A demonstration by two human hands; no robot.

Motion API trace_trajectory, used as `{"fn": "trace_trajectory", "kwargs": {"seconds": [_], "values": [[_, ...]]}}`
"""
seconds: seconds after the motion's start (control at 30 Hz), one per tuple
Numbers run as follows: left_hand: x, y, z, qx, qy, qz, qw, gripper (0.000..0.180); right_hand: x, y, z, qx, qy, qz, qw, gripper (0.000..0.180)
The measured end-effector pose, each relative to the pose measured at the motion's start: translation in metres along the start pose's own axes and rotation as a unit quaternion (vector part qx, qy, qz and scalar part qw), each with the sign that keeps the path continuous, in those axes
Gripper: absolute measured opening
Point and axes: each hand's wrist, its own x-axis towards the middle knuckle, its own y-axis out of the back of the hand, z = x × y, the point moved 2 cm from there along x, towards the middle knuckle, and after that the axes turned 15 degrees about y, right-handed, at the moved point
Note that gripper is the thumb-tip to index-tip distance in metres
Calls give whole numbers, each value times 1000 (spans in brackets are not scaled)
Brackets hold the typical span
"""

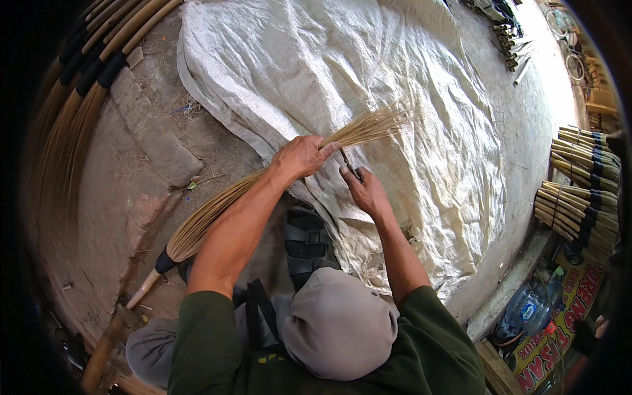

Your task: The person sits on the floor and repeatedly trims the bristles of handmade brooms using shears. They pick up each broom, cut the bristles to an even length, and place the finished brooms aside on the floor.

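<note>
A stick broom [217, 209] with long tan bristles lies slantwise beneath my left forearm. Its pale wooden handle [146, 287] points to the lower left, below a black binding. Toward the bristles' far end, my left hand [301, 157] is closed around the bundle, and the loose tips [378, 125] fan out to the right over a white woven sheet [408, 178]. My right hand [366, 191] grips a dark narrow hand tool [344, 158], whose tip reaches up to the bristles just beside my left fingers. Its exact kind is partly hidden by my fingers.
Several long-handled brooms [99, 72] lie at the upper left. Bundled brooms [579, 210] are stacked at the right, above a clear plastic water jug [530, 309]. More sticks [510, 49] lie at the far right. A dark sandal [306, 240] rests by the sheet's near edge.
</note>
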Motion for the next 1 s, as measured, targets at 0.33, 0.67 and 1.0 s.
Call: {"fn": "trace_trajectory", "kwargs": {"seconds": [0.33, 0.67, 1.0], "values": [[7, -9, -5, -49, -71, -57, 995, 57, -1, -11, 1, -78, -18, 17, 997, 64], [26, -23, -23, -152, -133, -108, 973, 54, -17, -7, 26, -12, 8, 0, 1000, 62], [16, -25, -18, -122, -142, -99, 977, 43, -4, -19, 5, -88, 25, 31, 995, 59]]}}
